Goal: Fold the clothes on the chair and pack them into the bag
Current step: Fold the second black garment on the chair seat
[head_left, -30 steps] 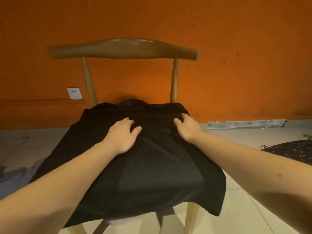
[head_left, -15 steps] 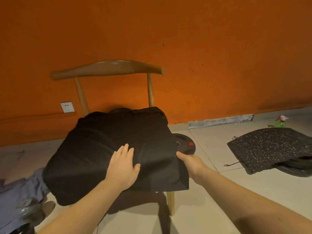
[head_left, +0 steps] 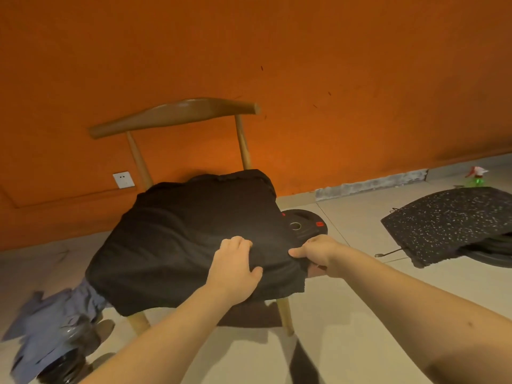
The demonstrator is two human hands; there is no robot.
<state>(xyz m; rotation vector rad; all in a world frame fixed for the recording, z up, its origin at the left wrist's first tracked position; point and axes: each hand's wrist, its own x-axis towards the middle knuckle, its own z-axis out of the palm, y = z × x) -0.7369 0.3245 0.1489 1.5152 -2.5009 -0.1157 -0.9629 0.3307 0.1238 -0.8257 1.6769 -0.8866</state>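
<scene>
While both hands grip the black garment — a weight plate sits beside.

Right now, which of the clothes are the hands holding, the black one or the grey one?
The black one, spread over the chair. Both hands, left and right, grip its near right edge. The grey one lies crumpled on the floor to the left, untouched.

One head-worn wide view, looking forward and down

The camera is sitting above and close behind both forearms, which are entering from the bottom edge, and is facing the orange wall filling the upper half of the frame. The chair is sitting near, centre-left; the floor is spreading across the lower right. Straight lines are bowing toward the edges. No second view is sharing the scene.
</scene>
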